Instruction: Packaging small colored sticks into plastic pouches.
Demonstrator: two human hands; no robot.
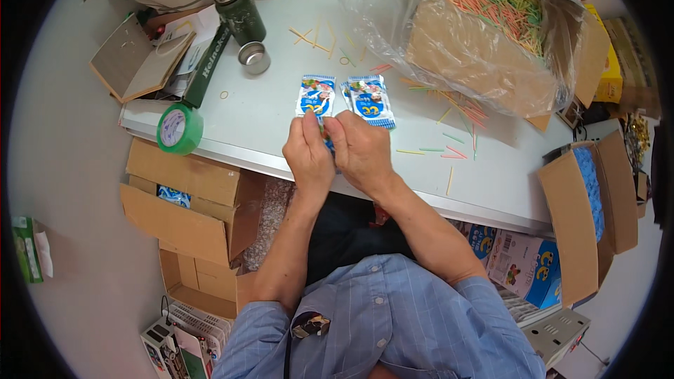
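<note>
My left hand [307, 154] and right hand [360, 149] pinched one packet [328, 144] together over the desk [267, 133]; finished packets [368, 100] lay at twelve o'clock, out of the way.

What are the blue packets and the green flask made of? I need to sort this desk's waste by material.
The blue packets look like glossy printed plastic film: they shine and have crimped edges. The green flask seems to be painted metal, with a bare silvery top; its loose cap looks like steel too.

A white table [267, 133] carries blue sachets [370, 100], scattered coloured sticks [449, 147], a green flask [239, 8] and tape roll [179, 128].
</note>
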